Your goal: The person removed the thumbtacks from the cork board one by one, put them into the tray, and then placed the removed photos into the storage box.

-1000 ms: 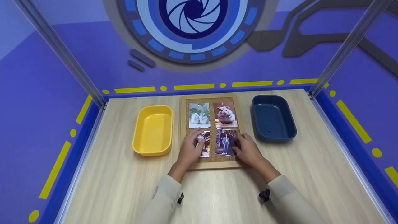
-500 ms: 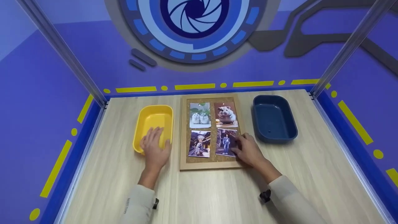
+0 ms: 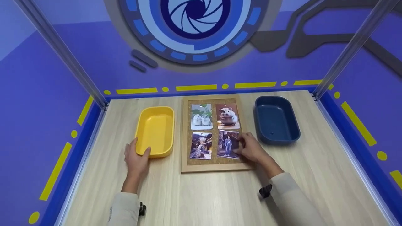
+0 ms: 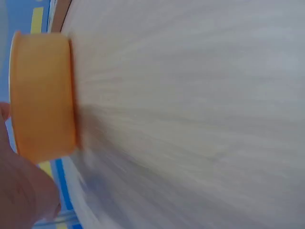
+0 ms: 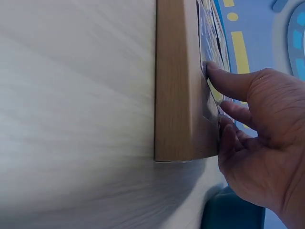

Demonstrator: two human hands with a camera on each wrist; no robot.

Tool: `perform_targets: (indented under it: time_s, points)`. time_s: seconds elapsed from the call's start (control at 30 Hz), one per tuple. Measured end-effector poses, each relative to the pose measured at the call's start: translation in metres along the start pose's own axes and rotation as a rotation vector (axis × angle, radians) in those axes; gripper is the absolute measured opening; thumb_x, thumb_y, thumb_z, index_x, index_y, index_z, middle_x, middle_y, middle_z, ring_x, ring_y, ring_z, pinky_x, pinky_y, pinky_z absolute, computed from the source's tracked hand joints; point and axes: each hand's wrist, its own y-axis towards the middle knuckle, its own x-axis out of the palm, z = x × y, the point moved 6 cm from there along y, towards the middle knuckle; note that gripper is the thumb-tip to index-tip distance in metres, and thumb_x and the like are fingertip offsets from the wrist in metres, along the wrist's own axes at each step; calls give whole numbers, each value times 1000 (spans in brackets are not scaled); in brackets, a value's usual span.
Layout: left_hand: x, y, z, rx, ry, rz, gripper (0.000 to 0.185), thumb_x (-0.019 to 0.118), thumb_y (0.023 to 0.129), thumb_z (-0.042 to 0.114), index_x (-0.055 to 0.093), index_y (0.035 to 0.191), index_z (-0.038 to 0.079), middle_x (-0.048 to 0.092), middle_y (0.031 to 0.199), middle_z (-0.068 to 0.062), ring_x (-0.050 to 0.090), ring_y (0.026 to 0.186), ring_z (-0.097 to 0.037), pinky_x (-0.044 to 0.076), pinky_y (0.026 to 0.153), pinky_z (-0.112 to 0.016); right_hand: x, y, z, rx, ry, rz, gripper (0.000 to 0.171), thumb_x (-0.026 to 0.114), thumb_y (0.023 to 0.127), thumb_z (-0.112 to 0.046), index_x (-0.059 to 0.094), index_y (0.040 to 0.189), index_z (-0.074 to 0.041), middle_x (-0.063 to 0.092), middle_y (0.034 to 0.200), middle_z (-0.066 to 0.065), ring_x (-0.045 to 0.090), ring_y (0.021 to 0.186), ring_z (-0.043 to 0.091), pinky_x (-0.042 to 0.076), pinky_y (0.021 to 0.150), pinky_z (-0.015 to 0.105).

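In the head view a framed corkboard bears several photos. The lower right one, a photo of a standing person, has my right hand at its right edge, thumb and bent fingers holding that edge. The right wrist view shows the thumb on the photo, close above the wooden frame. My left hand grips the near left corner of a yellow tray, thumb on the near rim and fingers along the left side. Part of that hand shows beside the tray wall in the left wrist view.
A dark blue tray stands right of the corkboard. Two hamster photos, one with two hamsters and one with a single hamster, fill the upper row. Below left is a costumed figure's photo. Purple walls enclose the table.
My left hand has left the lower left photo, passed over the yellow tray and come to its near left corner. The right hand stays at the lower right photo.
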Motion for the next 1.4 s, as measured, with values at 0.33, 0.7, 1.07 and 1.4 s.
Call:
perform_targets:
  time_s: [0.33,0.7,1.07,1.4]
  points:
    - [9,7,-16,-34,-196,-134,92,66,105,46,5,173,36,9,183,-2,13,170,-28,12,139,-54,0,1,1,31,28,-1,52,92,83,-16,63,124,-1,57,117,15,56,103,26,48,92,39]
    - [3,8,-21,-89,-321,-161,97,72,100,51,7,172,42,8,183,5,15,169,-23,11,140,-52,0,-1,-2,32,34,14,52,91,84,-15,62,124,0,58,118,17,57,103,27,48,94,42]
    - [1,10,-19,-28,-277,-184,108,80,95,47,5,173,39,10,183,0,14,169,-27,11,139,-53,-2,-1,-1,29,42,20,52,91,83,-14,62,124,0,58,118,16,56,103,27,49,94,42]
    - [1,8,-22,-15,-277,-173,111,84,94,40,7,173,35,14,182,-5,17,168,-29,12,139,-53,2,-1,0,9,1,12,56,93,82,-19,63,125,0,58,117,16,55,102,26,48,93,42]
